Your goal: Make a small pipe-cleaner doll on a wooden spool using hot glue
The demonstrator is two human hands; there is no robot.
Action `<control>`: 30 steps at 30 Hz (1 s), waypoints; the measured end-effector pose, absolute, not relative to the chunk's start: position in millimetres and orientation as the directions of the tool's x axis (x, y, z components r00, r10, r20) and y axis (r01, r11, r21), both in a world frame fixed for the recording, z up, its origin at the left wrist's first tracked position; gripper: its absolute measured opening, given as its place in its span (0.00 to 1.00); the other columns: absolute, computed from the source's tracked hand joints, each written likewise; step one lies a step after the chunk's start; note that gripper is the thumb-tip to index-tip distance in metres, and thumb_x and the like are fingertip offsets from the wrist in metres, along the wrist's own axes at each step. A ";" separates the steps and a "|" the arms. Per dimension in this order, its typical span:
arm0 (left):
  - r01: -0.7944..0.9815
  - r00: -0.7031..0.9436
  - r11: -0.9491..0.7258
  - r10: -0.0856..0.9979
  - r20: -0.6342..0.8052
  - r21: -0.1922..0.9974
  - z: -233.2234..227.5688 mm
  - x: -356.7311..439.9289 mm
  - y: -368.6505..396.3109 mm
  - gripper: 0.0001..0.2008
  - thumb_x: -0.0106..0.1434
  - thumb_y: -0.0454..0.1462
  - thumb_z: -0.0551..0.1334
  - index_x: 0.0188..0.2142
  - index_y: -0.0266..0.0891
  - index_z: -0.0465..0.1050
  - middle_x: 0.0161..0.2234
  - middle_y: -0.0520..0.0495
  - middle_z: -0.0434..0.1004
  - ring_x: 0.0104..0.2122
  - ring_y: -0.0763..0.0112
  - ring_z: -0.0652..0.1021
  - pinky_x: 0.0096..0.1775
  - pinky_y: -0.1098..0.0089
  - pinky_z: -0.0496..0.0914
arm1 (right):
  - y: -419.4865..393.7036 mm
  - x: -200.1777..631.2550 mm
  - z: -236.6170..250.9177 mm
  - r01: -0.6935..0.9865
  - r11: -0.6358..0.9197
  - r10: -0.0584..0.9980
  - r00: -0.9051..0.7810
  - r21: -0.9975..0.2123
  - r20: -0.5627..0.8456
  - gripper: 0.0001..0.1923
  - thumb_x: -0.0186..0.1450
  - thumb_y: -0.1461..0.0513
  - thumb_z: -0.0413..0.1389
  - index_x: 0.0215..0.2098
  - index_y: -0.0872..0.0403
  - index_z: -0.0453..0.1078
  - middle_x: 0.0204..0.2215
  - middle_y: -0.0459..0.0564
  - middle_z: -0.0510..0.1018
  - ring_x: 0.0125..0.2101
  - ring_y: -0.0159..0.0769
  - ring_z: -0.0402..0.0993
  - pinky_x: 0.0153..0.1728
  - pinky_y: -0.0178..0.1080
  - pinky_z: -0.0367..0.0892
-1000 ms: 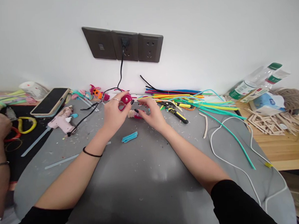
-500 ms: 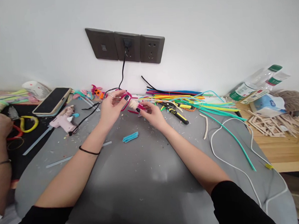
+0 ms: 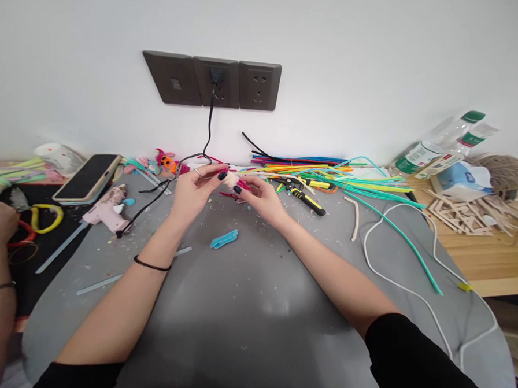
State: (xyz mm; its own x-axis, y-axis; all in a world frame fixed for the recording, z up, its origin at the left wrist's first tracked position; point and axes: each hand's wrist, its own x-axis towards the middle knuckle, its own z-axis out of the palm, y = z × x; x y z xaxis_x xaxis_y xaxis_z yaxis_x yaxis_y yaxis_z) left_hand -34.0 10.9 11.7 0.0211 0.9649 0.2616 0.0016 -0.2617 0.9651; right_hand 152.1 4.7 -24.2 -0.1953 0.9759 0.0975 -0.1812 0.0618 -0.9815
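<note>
Between my two hands, above the grey mat, is a small pipe-cleaner piece [image 3: 230, 181] with a cream wound middle and magenta ends. My left hand [image 3: 194, 193] pinches its left side with thumb and forefinger. At the other end, my right hand [image 3: 263, 198] has its fingers closed round the magenta part. Fingers cover much of the piece, so its full shape is hidden. A folded light-blue pipe cleaner [image 3: 224, 238] lies on the mat below. Just right of my right hand rest yellow-and-black pliers [image 3: 308, 200].
Pipe cleaners [image 3: 354, 180] lie along the wall. Leftward are a pink glue gun [image 3: 106, 213] with a black cord, a phone [image 3: 88, 177], and another person's hand [image 3: 0, 222] by yellow-and-red-handled scissors [image 3: 45, 219]. A white cable [image 3: 398, 279], bottles [image 3: 420, 156] and wooden pieces [image 3: 457, 215] are at right.
My left fingers have shifted right along the piece, closer to my right hand. The magenta loop seen beside the left fingers is now mostly hidden. The view has shifted slightly.
</note>
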 end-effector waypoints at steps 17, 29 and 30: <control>0.378 0.144 -0.486 0.871 0.469 0.788 13.6 -39.6 12.0 0.27 0.72 0.57 0.55 0.49 0.42 0.83 0.52 0.39 0.79 0.55 0.54 0.77 0.59 0.55 0.72 | 7.0 152.8 -25.4 -0.395 -0.073 0.952 -0.301 -0.916 0.053 0.27 0.51 0.45 0.74 0.42 0.49 0.77 0.39 0.46 0.84 0.38 0.39 0.84 0.43 0.41 0.79; 0.352 0.203 -0.525 0.851 0.484 0.775 17.7 -40.3 9.0 0.20 0.73 0.49 0.56 0.53 0.42 0.80 0.54 0.41 0.79 0.57 0.56 0.75 0.60 0.56 0.70 | 1.6 154.7 -17.2 -0.511 -0.194 0.918 -0.396 -0.838 0.030 0.25 0.53 0.50 0.76 0.44 0.51 0.78 0.41 0.47 0.86 0.40 0.39 0.86 0.43 0.38 0.78; 0.341 0.201 -0.517 0.856 0.476 0.785 18.1 -40.2 8.5 0.20 0.73 0.49 0.57 0.53 0.42 0.80 0.54 0.41 0.79 0.57 0.56 0.76 0.60 0.56 0.70 | 1.3 154.9 -16.5 -0.520 -0.203 0.916 -0.401 -0.830 0.028 0.25 0.53 0.51 0.76 0.44 0.51 0.78 0.41 0.47 0.86 0.39 0.39 0.86 0.42 0.38 0.79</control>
